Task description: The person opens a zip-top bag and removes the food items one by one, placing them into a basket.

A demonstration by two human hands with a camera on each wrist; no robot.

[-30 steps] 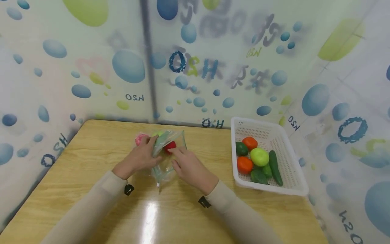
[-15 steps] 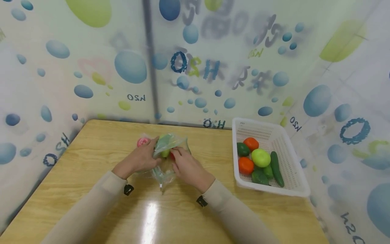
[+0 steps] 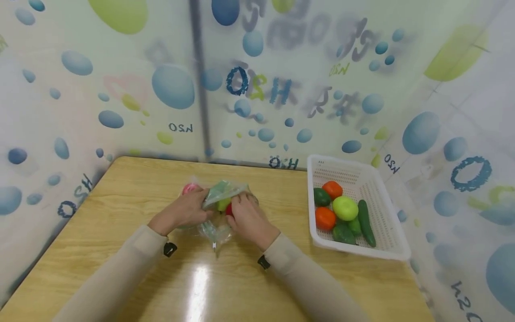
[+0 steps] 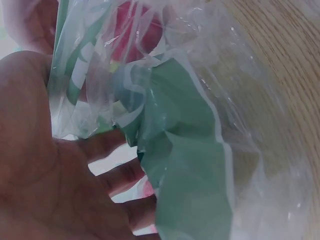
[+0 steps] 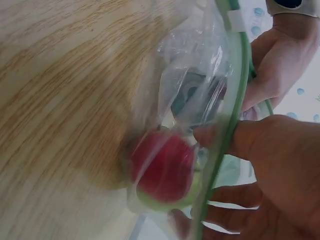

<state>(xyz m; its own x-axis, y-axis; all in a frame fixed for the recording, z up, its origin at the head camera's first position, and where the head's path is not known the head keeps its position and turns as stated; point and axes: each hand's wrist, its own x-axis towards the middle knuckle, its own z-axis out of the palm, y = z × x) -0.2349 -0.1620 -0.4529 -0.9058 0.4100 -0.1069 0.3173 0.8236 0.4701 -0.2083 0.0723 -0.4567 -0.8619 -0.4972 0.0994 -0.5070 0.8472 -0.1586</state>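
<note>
From the head view, both hands meet over a clear plastic bag (image 3: pixel 219 210) with a green zip edge, lying near the middle of the wooden desk (image 3: pixel 120 232). The left hand (image 3: pixel 183 211) grips the bag's left side with fingers curled into the plastic; the right hand (image 3: pixel 247 215) holds the right side, fingers bent over the bag's rim. A red fruit (image 3: pixel 229 209) and a yellow-green one (image 3: pixel 222 203) show through the plastic between the hands. A pink object (image 3: pixel 190 188) sits just behind the left hand. Well to the right stands a white basket (image 3: pixel 386 232) holding toy vegetables.

In the left wrist view, the left hand's fingers (image 4: pixel 112 175) curl into the crumpled bag (image 4: pixel 200 165), green print bunched against them.

In the right wrist view, the right hand's thumb (image 5: pixel 220 137) and fingers (image 5: pixel 230 195) pinch the green zip edge (image 5: pixel 227 115), with the red fruit (image 5: pixel 162 167) inside the bag resting on the desk.
</note>
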